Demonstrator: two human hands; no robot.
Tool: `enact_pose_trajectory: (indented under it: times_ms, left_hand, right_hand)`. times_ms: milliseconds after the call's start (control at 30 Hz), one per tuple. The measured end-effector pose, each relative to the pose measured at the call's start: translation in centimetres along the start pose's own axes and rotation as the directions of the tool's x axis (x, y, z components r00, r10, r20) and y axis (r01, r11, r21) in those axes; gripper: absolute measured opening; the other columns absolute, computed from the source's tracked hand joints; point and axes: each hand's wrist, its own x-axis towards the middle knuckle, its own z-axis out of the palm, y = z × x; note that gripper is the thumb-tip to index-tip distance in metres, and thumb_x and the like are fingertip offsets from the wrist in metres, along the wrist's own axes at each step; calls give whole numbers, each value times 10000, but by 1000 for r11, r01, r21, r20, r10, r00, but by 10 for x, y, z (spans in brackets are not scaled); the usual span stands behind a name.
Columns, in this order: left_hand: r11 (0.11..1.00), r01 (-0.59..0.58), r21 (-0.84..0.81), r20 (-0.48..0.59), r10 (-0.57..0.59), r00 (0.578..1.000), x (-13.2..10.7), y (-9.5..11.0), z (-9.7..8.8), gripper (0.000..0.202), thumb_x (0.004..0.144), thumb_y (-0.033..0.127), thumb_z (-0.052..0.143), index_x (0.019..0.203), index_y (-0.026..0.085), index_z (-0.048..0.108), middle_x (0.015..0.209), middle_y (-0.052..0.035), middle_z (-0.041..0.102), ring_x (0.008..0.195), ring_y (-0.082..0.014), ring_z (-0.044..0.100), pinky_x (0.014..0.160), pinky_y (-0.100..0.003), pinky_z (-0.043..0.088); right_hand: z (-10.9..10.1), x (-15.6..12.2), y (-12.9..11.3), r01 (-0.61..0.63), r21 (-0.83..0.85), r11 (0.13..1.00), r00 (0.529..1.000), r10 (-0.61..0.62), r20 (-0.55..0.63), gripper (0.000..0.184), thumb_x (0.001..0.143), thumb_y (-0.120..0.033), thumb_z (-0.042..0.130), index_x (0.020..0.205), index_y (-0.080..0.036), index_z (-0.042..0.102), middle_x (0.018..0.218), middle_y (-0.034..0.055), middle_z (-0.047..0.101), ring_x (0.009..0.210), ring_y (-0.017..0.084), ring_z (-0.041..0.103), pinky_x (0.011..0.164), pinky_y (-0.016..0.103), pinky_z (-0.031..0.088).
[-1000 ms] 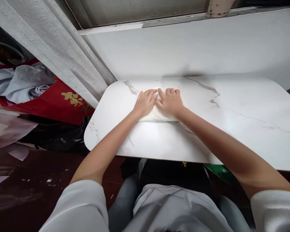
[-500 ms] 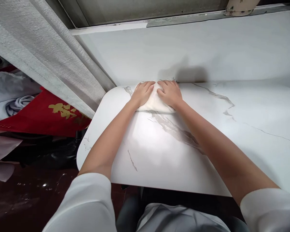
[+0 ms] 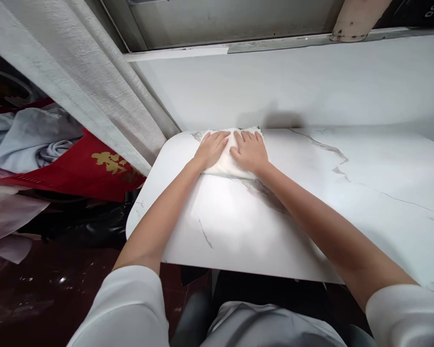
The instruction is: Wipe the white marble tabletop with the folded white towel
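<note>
Under both grips, near the far edge of the table, a soft white cloth (image 3: 226, 166) is laid flat, apparently folded, its near edge exposed just in front of the palms. Its left part is covered by the left grip (image 3: 210, 150), which is opened flat, fingers extended forward and closed around nothing. Its right part is covered by the right grip (image 3: 251, 150), likewise spread flat, with the thumb pointed inward toward the other hand. Between the two, a narrow strip of cloth is left exposed. On every side of the grips, the white table (image 3: 347, 202) is marked with grey, marble-like veins. Just beyond the fingertips, a pale wall panel (image 3: 292, 77) is met by the table, and a shadow is cast on it. To the left of the grips, a light grey curtain (image 3: 83, 67) is hung; farther left, grey fabric (image 3: 32, 140) is held in a red bag (image 3: 75, 180) printed in gold. Below that bag, something black and shiny (image 3: 90, 226) is seen.
</note>
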Motion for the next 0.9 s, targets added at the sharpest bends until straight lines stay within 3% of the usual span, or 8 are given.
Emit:
enact_pose_trajectory:
  times_ms: [367, 533, 700, 900]
  left_hand:
    - [999, -32, 20, 68, 30, 997, -147, 24, -20, 512, 1034, 386, 170, 1457, 242, 421, 1562, -17, 445, 1480, -154, 324, 1269, -425, 120]
    - [1000, -10, 19, 101, 8, 995, -197, 30, -30, 520, 1029, 393, 182, 1470, 228, 402, 1567, -32, 436, 1484, -171, 319, 1274, -440, 111]
    - [999, 28, -26, 99, -25, 995, -221, 22, -38, 517, 1029, 425, 200, 1453, 225, 418, 1557, -40, 448, 1485, -181, 325, 1275, -437, 120]
    - [997, 63, -46, 91, -58, 994, -215, 11, -42, 509, 1025, 436, 221, 1445, 236, 427, 1559, -34, 443, 1480, -169, 327, 1276, -431, 109]
  right_hand:
    - [-19, -133, -88, 56, -30, 998, 997, -57, -43, 631, 995, -364, 344, 1518, -11, 363, 1499, 269, 439, 1412, 388, 369, 1163, 574, 199]
    - [-27, -172, -122, 75, 22, 997, 997, -74, -31, 637, 991, -367, 374, 1519, -12, 368, 1500, 287, 431, 1412, 421, 361, 1151, 616, 193]
    - [-30, -181, -145, 96, 51, 994, 995, -96, 5, 637, 998, -355, 362, 1536, -15, 336, 1503, 293, 422, 1413, 423, 356, 1152, 626, 164]
    - [-28, -163, -146, 136, 41, 990, 990, -137, 33, 636, 988, -339, 358, 1537, -19, 337, 1487, 297, 440, 1398, 446, 365, 1140, 638, 172]
